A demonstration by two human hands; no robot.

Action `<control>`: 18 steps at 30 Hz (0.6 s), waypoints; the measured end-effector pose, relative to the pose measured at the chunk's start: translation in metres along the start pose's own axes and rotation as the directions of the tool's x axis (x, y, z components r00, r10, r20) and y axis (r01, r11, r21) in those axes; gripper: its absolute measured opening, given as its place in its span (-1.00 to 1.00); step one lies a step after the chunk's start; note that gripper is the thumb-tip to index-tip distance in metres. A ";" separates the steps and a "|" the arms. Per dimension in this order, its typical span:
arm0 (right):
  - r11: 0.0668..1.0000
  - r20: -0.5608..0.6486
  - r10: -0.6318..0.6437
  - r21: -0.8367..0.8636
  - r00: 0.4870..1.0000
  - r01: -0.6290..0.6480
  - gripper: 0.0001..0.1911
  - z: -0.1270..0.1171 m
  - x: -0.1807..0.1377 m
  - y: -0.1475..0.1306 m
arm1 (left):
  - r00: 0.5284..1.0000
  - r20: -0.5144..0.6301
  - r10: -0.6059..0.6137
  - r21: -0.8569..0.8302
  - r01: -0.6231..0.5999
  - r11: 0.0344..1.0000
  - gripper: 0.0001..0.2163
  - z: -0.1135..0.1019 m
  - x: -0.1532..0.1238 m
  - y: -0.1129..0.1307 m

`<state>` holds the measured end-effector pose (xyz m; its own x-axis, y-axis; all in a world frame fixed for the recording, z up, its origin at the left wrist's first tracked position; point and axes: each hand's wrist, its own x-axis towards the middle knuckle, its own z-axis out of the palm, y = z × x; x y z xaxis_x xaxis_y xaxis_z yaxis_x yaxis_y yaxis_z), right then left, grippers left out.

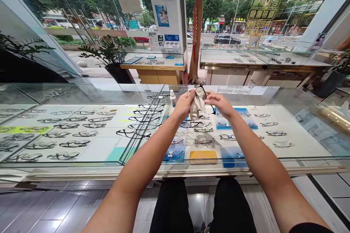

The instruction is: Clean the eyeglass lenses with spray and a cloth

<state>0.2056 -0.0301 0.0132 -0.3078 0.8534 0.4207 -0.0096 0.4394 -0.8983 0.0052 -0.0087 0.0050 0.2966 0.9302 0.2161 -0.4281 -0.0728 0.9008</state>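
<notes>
Both my arms reach out over a glass display counter (82, 96). My left hand (183, 105) is closed on a beige cleaning cloth (197, 106) that hangs between the hands. My right hand (219, 102) pinches a pair of black-framed glasses (203, 91), partly wrapped in the cloth. A small white spray bottle (173, 98) stands upright on the glass just left of my left hand.
Under the glass lie several rows of eyeglass frames (68, 125) on white trays, plus blue and yellow cards (203, 156). More glass counters (158, 62) and potted plants (109, 54) stand behind, before shop windows facing a street. My knees show at the bottom.
</notes>
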 end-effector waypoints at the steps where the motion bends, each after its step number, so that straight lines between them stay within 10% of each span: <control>1: 1.000 0.000 0.004 0.013 1.000 -0.004 -0.58 0.000 0.000 0.000 | 1.000 0.023 0.010 0.000 -0.010 1.000 -0.43 0.001 -0.001 0.001; 18: 0.979 0.008 0.122 0.167 0.993 -0.122 -0.60 0.007 -0.002 0.002 | 0.992 0.107 0.072 0.128 -0.086 0.988 -0.46 0.005 -0.011 0.014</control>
<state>0.1997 -0.0332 0.0099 -0.3141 0.8984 0.3071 -0.1305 0.2795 -0.9512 0.0003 -0.0217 0.0168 0.3542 0.8789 0.3195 -0.3392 -0.1976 0.9197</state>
